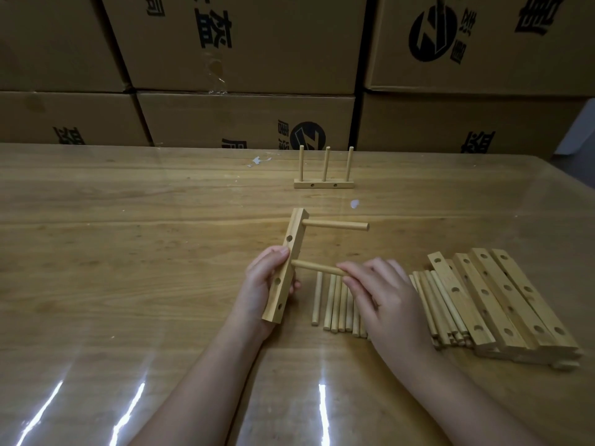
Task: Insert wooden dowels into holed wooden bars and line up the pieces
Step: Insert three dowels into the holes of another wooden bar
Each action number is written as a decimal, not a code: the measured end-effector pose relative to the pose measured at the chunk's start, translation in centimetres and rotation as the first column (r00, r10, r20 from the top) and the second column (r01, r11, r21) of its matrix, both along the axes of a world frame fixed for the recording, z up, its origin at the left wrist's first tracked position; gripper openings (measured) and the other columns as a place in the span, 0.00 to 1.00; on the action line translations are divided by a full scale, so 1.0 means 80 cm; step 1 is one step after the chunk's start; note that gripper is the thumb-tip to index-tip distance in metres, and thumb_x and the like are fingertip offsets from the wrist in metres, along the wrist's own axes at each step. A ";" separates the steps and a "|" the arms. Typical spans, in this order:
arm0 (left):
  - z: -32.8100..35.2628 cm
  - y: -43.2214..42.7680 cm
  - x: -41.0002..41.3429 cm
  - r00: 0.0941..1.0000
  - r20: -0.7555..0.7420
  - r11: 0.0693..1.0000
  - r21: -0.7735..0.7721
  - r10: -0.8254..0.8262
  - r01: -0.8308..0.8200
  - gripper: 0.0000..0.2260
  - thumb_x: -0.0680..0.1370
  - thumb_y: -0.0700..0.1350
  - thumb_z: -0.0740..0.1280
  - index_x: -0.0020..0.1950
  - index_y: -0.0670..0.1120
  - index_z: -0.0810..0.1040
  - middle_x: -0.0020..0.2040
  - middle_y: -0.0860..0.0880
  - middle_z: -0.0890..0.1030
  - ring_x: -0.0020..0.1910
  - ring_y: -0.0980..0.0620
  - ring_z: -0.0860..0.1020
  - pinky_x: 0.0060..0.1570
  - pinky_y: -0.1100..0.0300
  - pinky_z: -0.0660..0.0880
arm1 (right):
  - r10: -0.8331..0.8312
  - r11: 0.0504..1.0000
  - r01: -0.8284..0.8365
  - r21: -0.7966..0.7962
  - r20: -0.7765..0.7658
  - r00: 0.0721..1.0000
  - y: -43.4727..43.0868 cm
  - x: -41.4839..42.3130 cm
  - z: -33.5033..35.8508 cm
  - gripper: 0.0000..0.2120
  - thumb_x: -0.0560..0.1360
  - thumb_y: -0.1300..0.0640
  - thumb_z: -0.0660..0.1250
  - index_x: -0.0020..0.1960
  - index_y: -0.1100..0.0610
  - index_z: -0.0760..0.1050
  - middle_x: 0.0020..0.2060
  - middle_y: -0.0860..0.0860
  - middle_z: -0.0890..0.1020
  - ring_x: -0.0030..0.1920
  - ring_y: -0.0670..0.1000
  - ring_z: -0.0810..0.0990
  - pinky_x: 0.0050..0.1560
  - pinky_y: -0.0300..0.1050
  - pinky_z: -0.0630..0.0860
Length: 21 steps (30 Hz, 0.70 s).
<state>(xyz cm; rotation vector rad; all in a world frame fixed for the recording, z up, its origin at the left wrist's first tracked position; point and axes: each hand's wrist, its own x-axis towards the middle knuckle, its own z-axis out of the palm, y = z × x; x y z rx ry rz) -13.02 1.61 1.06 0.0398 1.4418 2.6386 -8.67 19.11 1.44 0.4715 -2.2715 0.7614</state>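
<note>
My left hand (262,280) grips a holed wooden bar (291,243) held on edge, slanting away from me. One dowel (335,225) sticks out of the bar near its far end, pointing right. My right hand (383,291) pinches a second dowel (314,267) whose left tip meets the bar's side near the middle. Loose dowels (335,300) lie in a row under my right hand. A finished bar with three upright dowels (323,183) stands farther back on the table.
A stack of holed bars (502,297) lies at the right, with more dowels (434,304) beside it. Cardboard boxes (244,117) wall off the far edge of the wooden table (128,220). Small white scraps (354,204) lie near the middle.
</note>
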 end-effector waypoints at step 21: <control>0.000 0.003 0.006 0.996 -0.079 0.979 -0.199 0.032 -0.047 0.04 0.69 0.47 0.68 0.33 0.50 0.79 0.28 0.51 0.75 0.26 0.53 0.73 0.24 0.65 0.72 | -0.057 0.997 0.059 0.052 -0.036 0.998 -0.006 0.010 0.004 0.14 0.76 0.54 0.59 0.51 0.58 0.81 0.39 0.48 0.80 0.42 0.49 0.76 0.39 0.42 0.74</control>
